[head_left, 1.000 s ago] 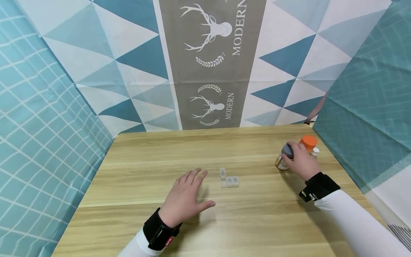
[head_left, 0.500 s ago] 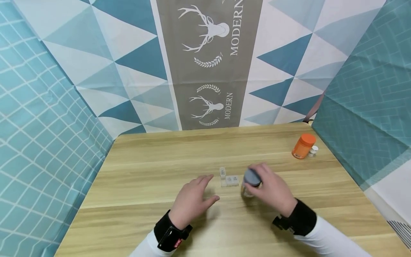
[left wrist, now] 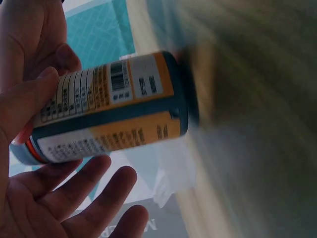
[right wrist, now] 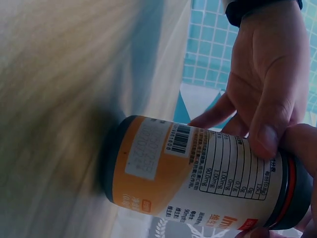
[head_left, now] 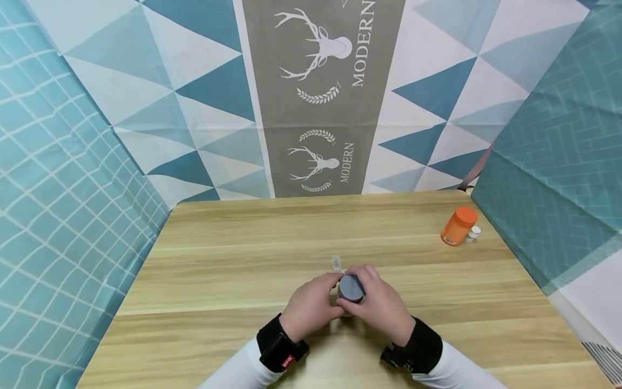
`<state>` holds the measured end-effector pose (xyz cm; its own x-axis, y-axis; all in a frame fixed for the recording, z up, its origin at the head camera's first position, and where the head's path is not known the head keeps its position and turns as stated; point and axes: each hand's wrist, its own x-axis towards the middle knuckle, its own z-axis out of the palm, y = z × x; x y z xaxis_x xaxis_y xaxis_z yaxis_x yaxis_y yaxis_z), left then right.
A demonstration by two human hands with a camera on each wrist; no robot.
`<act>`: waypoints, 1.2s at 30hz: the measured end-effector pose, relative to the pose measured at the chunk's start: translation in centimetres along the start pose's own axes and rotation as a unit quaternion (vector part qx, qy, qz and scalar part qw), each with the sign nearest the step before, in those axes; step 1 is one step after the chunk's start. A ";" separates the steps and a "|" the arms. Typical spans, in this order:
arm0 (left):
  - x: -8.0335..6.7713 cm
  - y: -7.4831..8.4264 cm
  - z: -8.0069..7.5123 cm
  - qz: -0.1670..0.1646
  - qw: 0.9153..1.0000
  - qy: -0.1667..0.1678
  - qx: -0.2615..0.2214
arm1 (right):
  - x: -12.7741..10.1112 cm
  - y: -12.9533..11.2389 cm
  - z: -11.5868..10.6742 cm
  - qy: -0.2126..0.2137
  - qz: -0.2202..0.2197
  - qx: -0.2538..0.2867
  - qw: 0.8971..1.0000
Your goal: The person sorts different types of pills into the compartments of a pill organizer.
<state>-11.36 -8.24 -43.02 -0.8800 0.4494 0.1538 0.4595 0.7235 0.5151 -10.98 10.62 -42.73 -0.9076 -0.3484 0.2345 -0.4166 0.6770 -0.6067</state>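
We are seeing both hands working on one bottle (left wrist: pixel 109 109), which is standing roughly upright between them over the table (head_left: pixel 243 243); its base is blurring in both wrist views, so we are not able to tell whether it is touching the wood. The right hand (head_left: pixel 381 304) is gripping the grey lid (head_left: pixel 351 288) from the bottle's right, thumb and fingers curling round it. The left hand (head_left: pixel 312 305) is clamping the bottle's body from its left, thumb pressing the label (right wrist: pixel 223 168) below the lid.

Just beyond the bottle, a small clear piece (head_left: pixel 336 262) is lying; well apart, beyond and to its right, an orange jar (head_left: pixel 454 229) and a white container (head_left: pixel 473 233) are standing.

We are judging that a light left-hand hold could let the body spin with any turning of the lid. Uneven pulling could tip the bottle, and with the clear piece sitting so near, a slipping finger could be knocking it away.
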 end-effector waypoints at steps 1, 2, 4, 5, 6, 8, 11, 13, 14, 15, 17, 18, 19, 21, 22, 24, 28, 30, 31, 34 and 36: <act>0.1 -0.1 0.1 -0.001 1.000 -0.002 -0.006 | 0.1 0.1 0.1 -0.002 -0.005 0.005 1.000; 0.2 -0.2 0.2 -0.004 1.000 -0.005 -0.013 | 0.1 0.2 0.2 -0.004 -0.010 0.009 1.000; 0.3 -0.3 0.3 -0.012 1.000 -0.012 -0.023 | 0.2 0.3 0.4 -0.006 -0.018 0.013 1.000; 0.3 -0.3 0.3 -0.016 0.999 -0.013 -0.028 | 0.3 0.3 0.4 -0.006 -0.020 0.014 1.000; 0.4 -0.4 0.3 -0.020 0.999 -0.015 -0.033 | 0.4 0.4 0.4 -0.006 -0.021 0.015 1.000; 0.4 -0.5 0.3 -0.027 0.999 -0.018 -0.041 | 0.4 0.3 0.4 -0.002 -0.016 0.010 1.000; 0.4 -0.7 0.2 -0.029 0.998 -0.018 -0.054 | 0.4 0.1 0.2 0.005 -0.008 -0.004 1.000; 0.4 -0.8 0.2 -0.027 0.997 -0.019 -0.066 | 0.4 0.0 0.1 0.007 -0.007 -0.016 1.000; 0.3 -0.9 0.2 -0.025 0.997 -0.020 -0.073 | 0.4 0.0 0.0 0.008 -0.011 -0.021 1.000; 0.4 -1.0 0.2 -0.023 0.996 -0.022 -0.080 | 0.4 -0.1 0.0 0.007 -0.015 -0.026 1.000; 0.4 -1.2 0.3 -0.018 0.995 -0.026 -0.091 | 0.5 -0.1 0.0 0.007 -0.022 -0.030 0.999; 0.4 -1.3 0.3 -0.017 0.995 -0.027 -0.095 | 0.6 -0.1 0.0 0.007 -0.024 -0.032 0.999; 0.5 -1.4 0.3 -0.016 0.995 -0.028 -0.097 | 0.6 0.0 0.0 0.009 -0.027 -0.032 0.999; 0.6 -1.7 0.4 -0.015 0.995 -0.028 -0.097 | 0.8 0.0 0.1 0.012 -0.031 -0.031 0.999; 0.7 -1.8 0.4 -0.015 0.995 -0.027 -0.095 | 0.8 0.0 0.1 0.016 -0.034 -0.030 0.999; 0.7 -1.8 0.4 -0.014 0.995 -0.026 -0.093 | 0.8 -0.1 0.1 0.019 -0.040 -0.029 0.999; 0.7 -1.8 0.4 -0.015 0.995 -0.030 -0.093 | 0.7 0.0 0.1 0.025 -0.051 -0.029 0.998; 0.8 -1.8 0.4 -0.016 0.995 -0.030 -0.095 | 0.7 0.0 0.2 0.028 -0.059 -0.032 0.997; 0.8 -1.8 0.4 -0.017 0.995 -0.030 -0.095 | 0.7 0.1 0.2 0.030 -0.063 -0.033 0.997; 0.8 -1.7 0.5 -0.015 0.995 -0.029 -0.095 | 0.7 0.1 0.2 0.037 -0.078 -0.035 0.996; 0.8 -1.8 0.5 -0.013 0.995 -0.027 -0.094 | 0.7 0.1 0.2 0.039 -0.086 -0.035 0.995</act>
<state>-12.82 -8.88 -44.24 -0.8814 0.4629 0.0946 0.4011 0.6273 0.6676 -11.67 10.33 -42.83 -0.8231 -0.4131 0.3897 -0.5657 0.6565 -0.4990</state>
